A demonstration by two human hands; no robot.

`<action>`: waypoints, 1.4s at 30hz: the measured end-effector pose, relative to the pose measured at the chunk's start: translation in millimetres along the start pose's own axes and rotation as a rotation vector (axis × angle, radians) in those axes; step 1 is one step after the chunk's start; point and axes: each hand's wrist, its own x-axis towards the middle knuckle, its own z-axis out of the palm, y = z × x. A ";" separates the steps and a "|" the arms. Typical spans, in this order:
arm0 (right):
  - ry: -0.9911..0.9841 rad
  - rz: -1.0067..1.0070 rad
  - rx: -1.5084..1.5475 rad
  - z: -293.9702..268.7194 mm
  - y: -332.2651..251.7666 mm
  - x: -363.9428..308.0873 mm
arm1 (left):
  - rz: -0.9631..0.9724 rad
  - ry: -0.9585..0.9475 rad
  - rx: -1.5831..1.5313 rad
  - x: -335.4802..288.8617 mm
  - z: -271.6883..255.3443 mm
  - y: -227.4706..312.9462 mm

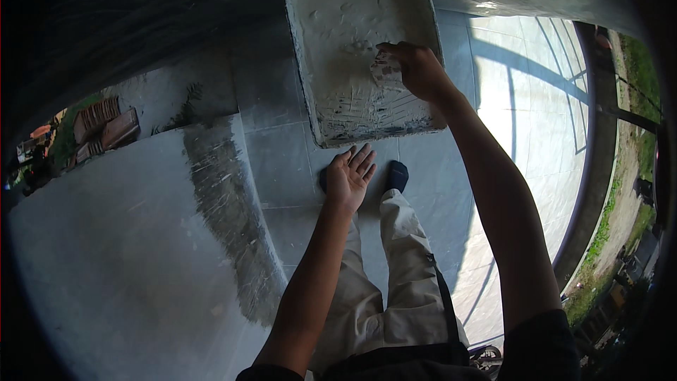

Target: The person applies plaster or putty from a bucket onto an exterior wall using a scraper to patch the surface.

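A shallow rectangular tray [302,92] with a caked rim holds wet, pale putty [331,35]. Over its right half, my right hand [423,74] is closed on a putty-smeared flat scraper [386,74]. The scraper blends into the putty, and my fingers hide most of its grip. Ridged streaks mark the putty toward the near end of the tray. Just below the tray's near edge, my left hand [349,180] is open, palm up with fingers spread, holding nothing.
My dark-covered feet [397,176] stand on grey floor tiles [278,162] below the tray. To the left is a pale wall surface [127,233] with a rough dark strip [229,219]. Stacked reddish tiles [106,127] lie beyond it. Sunlit floor [522,134] and a dark curb are at right.
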 end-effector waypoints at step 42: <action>-0.473 0.079 -0.008 34.4 -12.3 -16.5 | 0.036 -0.111 -0.174 -14.0 17.6 5.0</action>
